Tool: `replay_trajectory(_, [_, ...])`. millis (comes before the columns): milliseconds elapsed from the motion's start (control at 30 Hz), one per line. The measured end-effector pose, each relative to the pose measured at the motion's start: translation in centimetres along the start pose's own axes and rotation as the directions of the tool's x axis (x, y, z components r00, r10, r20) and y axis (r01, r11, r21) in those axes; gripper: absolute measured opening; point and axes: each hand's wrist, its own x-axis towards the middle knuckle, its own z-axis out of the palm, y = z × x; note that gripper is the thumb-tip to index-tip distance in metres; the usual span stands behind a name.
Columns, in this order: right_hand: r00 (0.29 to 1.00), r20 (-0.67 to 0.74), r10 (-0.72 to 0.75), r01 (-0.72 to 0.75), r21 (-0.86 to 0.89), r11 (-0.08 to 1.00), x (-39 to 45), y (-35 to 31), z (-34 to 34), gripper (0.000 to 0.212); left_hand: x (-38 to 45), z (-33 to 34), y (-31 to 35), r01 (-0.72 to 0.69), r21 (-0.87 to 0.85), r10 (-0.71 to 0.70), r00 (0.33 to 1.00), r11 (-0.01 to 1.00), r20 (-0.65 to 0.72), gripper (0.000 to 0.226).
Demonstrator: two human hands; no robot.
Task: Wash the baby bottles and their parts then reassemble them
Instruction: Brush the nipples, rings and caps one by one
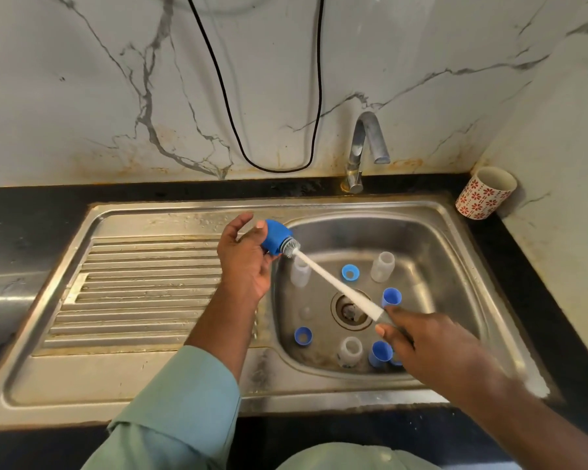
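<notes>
**Brush in a blue cap over the sink**

Left hand point(243, 262) curled round a blue cap point(276, 237), held above the left rim of the sink point(435, 228). Right hand point(421, 337) clamped on the handle of a white brush point(333, 286), bristles at the cap's mouth. Down in the basin: clear bottles point(382, 266), blue rings point(350, 272) and more caps point(391, 297), scattered round the drain point(348, 312). Patterned mug point(484, 195) far right on the counter.
</notes>
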Motion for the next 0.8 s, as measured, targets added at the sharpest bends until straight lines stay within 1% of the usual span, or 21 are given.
replay_trajectory(67, [0.996,0.089,-0.012,-0.005,0.184,0.983,-0.4,-0.2,-0.8,0.009,0.0,-0.9,0.2,-0.011,0.015,0.011,1.000,1.000,-0.016,0.025])
replay_trajectory(100, [0.996,0.090,-0.012,-0.014,0.280,0.960,-0.3,-0.2,-1.2,0.009,0.0,-1.3,0.3,-0.007,0.006,0.007,1.000,1.000,-0.020,0.024])
replay_trajectory(167, [0.999,0.044,0.015,-0.031,0.404,0.914,0.0,-0.4,-0.8,0.017,-0.2,-1.6,0.5,0.013,-0.019,-0.012,1.000,1.000,0.014,0.022])
replay_trajectory(233, [0.999,0.026,0.036,-0.043,0.395,0.918,0.0,-0.7,0.4,0.019,-0.4,-1.7,0.6,0.026,0.000,-0.026,0.999,1.000,0.048,0.022])
replay_trajectory(300, [0.998,0.064,0.012,-0.033,0.350,0.936,-0.4,-0.9,0.8,0.017,-0.3,-2.2,0.5,0.041,0.019,-0.042,0.998,0.999,0.046,0.023])
replay_trajectory(333, [0.997,0.078,0.001,-0.029,0.366,0.930,-0.5,-1.0,0.5,0.015,-0.3,-2.6,0.5,0.055,0.015,-0.055,0.998,0.998,0.039,0.023])
replay_trajectory(400, [0.997,0.073,0.029,-0.060,0.485,0.872,-0.5,-1.2,0.3,0.013,-0.2,-3.0,0.6,0.076,0.008,-0.077,0.996,0.997,0.048,0.024])
replay_trajectory(433, [0.993,0.094,0.067,-0.108,0.539,0.836,-0.6,-1.5,0.4,0.014,-0.1,-2.9,0.8,0.076,0.007,-0.076,0.995,0.997,0.061,0.026])
replay_trajectory(467, [0.988,0.129,0.080,-0.140,0.571,0.809,-0.7,-1.8,0.6,0.018,-0.1,-2.7,1.0,0.069,0.000,-0.068,0.995,0.998,0.070,0.027])
replay_trajectory(500, [0.983,0.170,0.074,-0.160,0.569,0.807,-0.9,-1.8,0.6,0.021,-0.1,-2.6,1.2,0.064,-0.011,-0.063,0.996,0.998,0.069,0.027])
replay_trajectory(567, [0.974,0.222,0.052,-0.178,0.597,0.783,-1.3,-1.5,-0.3,0.022,-0.2,-2.5,1.0,0.076,-0.040,-0.073,0.995,0.996,0.063,0.028])
replay_trajectory(667, [0.980,0.174,0.097,-0.188,0.647,0.739,-1.2,-0.2,-1.7,0.020,-1.1,-2.1,0.0,0.077,-0.047,-0.072,0.993,0.996,0.089,0.026])
replay_trajectory(800, [0.971,0.236,-0.025,-0.143,0.666,0.732,-1.4,0.4,-1.8,0.025,-1.5,-0.7,0.2,0.053,-0.099,-0.048,0.998,0.994,0.050,0.026])
